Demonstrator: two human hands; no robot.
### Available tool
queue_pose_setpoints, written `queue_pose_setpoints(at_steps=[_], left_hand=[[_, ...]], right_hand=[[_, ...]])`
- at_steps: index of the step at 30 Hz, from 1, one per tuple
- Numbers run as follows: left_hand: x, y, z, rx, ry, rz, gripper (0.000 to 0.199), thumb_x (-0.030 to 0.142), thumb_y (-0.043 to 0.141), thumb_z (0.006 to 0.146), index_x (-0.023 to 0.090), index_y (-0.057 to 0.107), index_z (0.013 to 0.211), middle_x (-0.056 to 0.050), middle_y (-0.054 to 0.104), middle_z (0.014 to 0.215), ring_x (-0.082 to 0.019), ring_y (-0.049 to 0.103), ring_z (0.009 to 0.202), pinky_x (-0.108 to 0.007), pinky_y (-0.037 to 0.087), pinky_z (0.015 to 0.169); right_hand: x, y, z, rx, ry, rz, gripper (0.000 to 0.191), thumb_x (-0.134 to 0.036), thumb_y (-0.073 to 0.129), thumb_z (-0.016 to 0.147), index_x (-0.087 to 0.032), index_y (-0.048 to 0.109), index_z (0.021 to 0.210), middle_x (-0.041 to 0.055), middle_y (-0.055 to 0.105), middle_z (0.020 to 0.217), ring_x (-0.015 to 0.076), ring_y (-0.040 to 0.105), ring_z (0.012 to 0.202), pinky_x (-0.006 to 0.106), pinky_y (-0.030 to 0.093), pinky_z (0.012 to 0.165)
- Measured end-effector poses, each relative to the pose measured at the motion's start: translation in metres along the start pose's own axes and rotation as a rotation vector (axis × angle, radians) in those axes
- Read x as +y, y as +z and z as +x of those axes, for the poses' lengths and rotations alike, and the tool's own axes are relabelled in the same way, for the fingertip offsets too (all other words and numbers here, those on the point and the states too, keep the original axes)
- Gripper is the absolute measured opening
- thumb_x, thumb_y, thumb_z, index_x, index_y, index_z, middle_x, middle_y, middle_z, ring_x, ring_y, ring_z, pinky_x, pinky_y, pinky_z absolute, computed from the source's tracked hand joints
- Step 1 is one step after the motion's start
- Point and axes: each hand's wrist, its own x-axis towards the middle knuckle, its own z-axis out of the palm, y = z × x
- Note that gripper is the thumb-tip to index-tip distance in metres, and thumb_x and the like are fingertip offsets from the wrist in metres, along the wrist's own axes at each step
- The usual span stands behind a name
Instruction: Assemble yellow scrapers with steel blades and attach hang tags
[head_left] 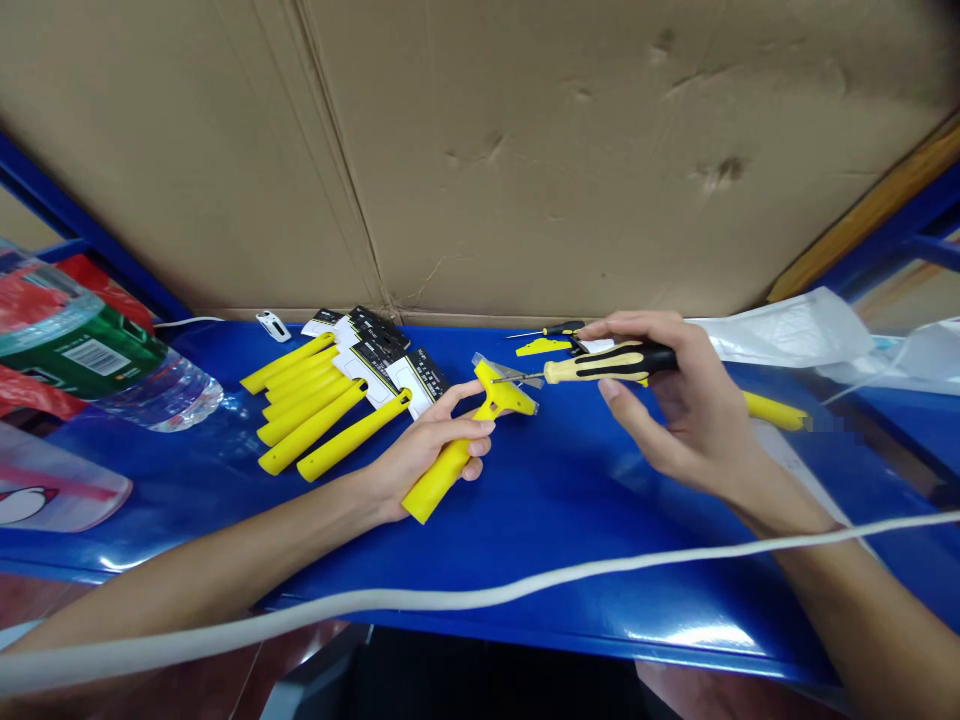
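Tilted above the blue table, a yellow scraper (pixel 450 463) rests in the grip of my left hand (pixel 431 450), its wide head pointing up and to the right. A clear strip shows along the edge of that head. My right hand (pixel 686 410) has its fingers around a screwdriver (pixel 600 365) with a cream and black handle. The screwdriver's shaft reaches left, and its tip meets the face of the scraper head. Left of my left hand lie several yellow handles (pixel 311 425) in a row, with black and white cards (pixel 416 380) at their far ends.
A bottle with a green label (pixel 90 350) and a clear cup (pixel 60 485) stand at the left. A second screwdriver (pixel 562 329) and a yellow piece (pixel 541 347) lie behind. White plastic bags (pixel 784 325) are at right. A white cable (pixel 480 598) crosses in front; cardboard (pixel 525 160) walls the back.
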Motion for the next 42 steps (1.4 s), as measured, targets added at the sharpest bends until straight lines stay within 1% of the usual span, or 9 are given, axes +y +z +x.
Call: queue_pose_setpoints(at_steps=[3,8,12,18,23,29,31,36,42], left_hand=[[0.000,0.000,0.000,0.006,0.000,0.005,0.082,0.011,0.086,0.087,0.025,0.048,0.158,0.001,0.065,0.092,-0.007,0.053,0.059,-0.019,0.039,0.051],[-0.001,-0.001,0.000,-0.056,-0.005,0.065,0.080,0.017,0.087,0.089,0.026,0.046,0.158,0.005,0.061,0.078,-0.009,0.052,0.056,-0.020,0.040,0.051],[-0.003,-0.002,0.000,-0.071,0.004,0.079,0.079,0.019,0.088,0.089,0.026,0.048,0.156,0.005,0.061,0.078,-0.010,0.053,0.057,-0.021,0.041,0.052],[-0.006,-0.007,0.003,-0.102,0.012,0.084,0.070,0.017,0.085,0.092,0.026,0.051,0.153,0.005,0.061,0.078,-0.010,0.053,0.058,-0.021,0.043,0.053],[-0.005,-0.006,0.003,-0.072,0.017,0.053,0.070,0.014,0.085,0.091,0.026,0.055,0.153,0.001,0.064,0.089,-0.009,0.055,0.064,-0.020,0.044,0.054],[-0.005,-0.006,0.002,-0.081,0.008,0.047,0.072,0.013,0.085,0.091,0.025,0.054,0.155,0.002,0.064,0.086,-0.009,0.055,0.063,-0.021,0.045,0.055],[-0.005,-0.007,0.003,-0.093,0.004,0.057,0.075,0.014,0.086,0.090,0.025,0.052,0.156,0.003,0.063,0.082,-0.010,0.055,0.062,-0.022,0.045,0.055],[-0.006,-0.008,0.004,-0.088,0.009,0.043,0.078,0.016,0.089,0.088,0.025,0.053,0.156,0.005,0.060,0.077,-0.010,0.054,0.061,-0.022,0.044,0.056],[-0.009,-0.012,0.007,-0.090,0.027,0.045,0.076,0.015,0.089,0.088,0.027,0.054,0.155,0.004,0.063,0.082,-0.010,0.057,0.064,-0.022,0.047,0.059]], right_hand=[[0.004,0.003,-0.003,0.039,-0.019,0.062,0.062,-0.019,0.080,0.101,-0.034,0.060,0.157,0.0098,0.076,0.139,0.0327,0.078,0.123,0.053,0.067,0.103],[0.008,0.008,-0.006,0.218,-0.064,-0.030,0.061,-0.021,0.094,0.090,-0.035,0.070,0.144,0.0053,0.077,0.121,0.0284,0.080,0.103,0.049,0.069,0.094],[0.000,0.014,-0.005,0.133,0.013,0.187,0.065,-0.015,0.085,0.096,-0.034,0.060,0.152,0.0090,0.073,0.141,0.0304,0.080,0.124,0.051,0.070,0.104],[-0.006,0.022,-0.005,0.272,-0.060,0.078,0.058,-0.008,0.092,0.088,-0.032,0.070,0.136,0.0052,0.078,0.111,0.0298,0.085,0.098,0.048,0.072,0.085],[-0.009,0.025,-0.006,0.158,-0.012,0.239,0.066,-0.007,0.083,0.094,-0.039,0.062,0.148,0.0093,0.073,0.141,0.0357,0.082,0.121,0.060,0.071,0.100],[-0.005,0.026,-0.007,0.308,-0.066,0.044,0.054,-0.012,0.095,0.085,-0.037,0.073,0.128,0.0037,0.081,0.106,0.0358,0.083,0.097,0.059,0.067,0.082],[-0.004,0.025,-0.006,0.327,-0.036,0.042,0.052,-0.014,0.094,0.087,-0.037,0.073,0.128,0.0041,0.080,0.107,0.0343,0.083,0.095,0.057,0.068,0.079],[-0.010,0.026,-0.005,0.218,-0.003,0.265,0.060,-0.006,0.081,0.094,-0.038,0.066,0.142,0.0075,0.077,0.134,0.0350,0.083,0.117,0.061,0.071,0.099],[-0.005,0.028,-0.006,0.327,-0.085,0.057,0.051,-0.009,0.095,0.084,-0.036,0.075,0.123,0.0019,0.085,0.106,0.0351,0.085,0.099,0.055,0.067,0.080]])
